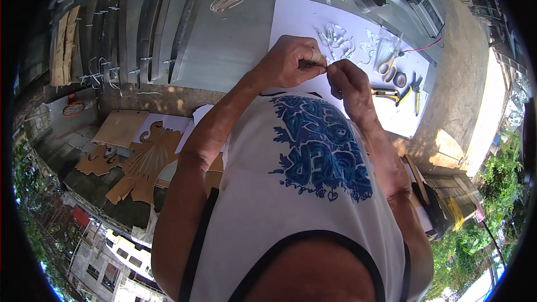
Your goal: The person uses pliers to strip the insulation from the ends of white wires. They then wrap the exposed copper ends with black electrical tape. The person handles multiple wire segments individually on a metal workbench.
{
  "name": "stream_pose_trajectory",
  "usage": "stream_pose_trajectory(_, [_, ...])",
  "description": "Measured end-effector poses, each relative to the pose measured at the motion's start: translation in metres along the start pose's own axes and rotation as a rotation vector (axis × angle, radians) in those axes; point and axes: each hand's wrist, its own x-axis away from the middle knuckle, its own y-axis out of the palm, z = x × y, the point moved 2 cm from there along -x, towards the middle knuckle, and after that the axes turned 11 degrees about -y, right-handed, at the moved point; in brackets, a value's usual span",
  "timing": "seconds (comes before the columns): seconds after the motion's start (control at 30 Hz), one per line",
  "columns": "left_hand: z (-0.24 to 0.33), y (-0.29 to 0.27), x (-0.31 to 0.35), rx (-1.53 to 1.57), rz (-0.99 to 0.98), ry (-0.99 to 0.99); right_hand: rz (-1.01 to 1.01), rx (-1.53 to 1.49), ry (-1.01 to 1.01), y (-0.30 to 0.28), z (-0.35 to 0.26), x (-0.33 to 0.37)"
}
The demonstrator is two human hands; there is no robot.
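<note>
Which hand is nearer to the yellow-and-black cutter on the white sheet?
The right hand. It is just to the left of the cutter, while the left hand is farther left, beyond the right one.

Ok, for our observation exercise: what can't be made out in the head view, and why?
All in the head view:
Anything pinched where the left hand and right hand meet: too small, covered by fingers.
The white sheet's lower left part: hidden behind hands and shirt.
Some dark strips' far ends: cut off by the top edge.
Small pale pieces: too small and jumbled to count.
</note>
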Motion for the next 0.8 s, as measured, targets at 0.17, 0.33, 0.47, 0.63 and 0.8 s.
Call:
stream_pose_trajectory(0.17, [-0.003, -0.002, -0.003, 0.086, -0.010, -0.043, 0.046, -0.227, 0.164, 0.007, -0.002, 0.003])
stream_pose_trajectory(0.33, [-0.005, -0.005, -0.003, 0.176, -0.049, -0.125, 0.073, 0.794, -0.527, 0.011, -0.017, 0.003])
stream_pose_trajectory(0.47, [-0.003, -0.004, -0.004, 0.165, -0.053, -0.096, 0.043, 1.011, -0.789, 0.013, -0.018, 0.004])
stream_pose_trajectory(0.63, [0.001, -0.004, -0.004, 0.083, -0.008, 0.001, 0.076, 0.462, -0.381, 0.008, -0.007, 0.002])
stream_pose_trajectory(0.8, [-0.002, -0.003, -0.006, 0.126, -0.004, -0.076, 0.073, -0.479, 0.303, 0.008, -0.003, 0.000])
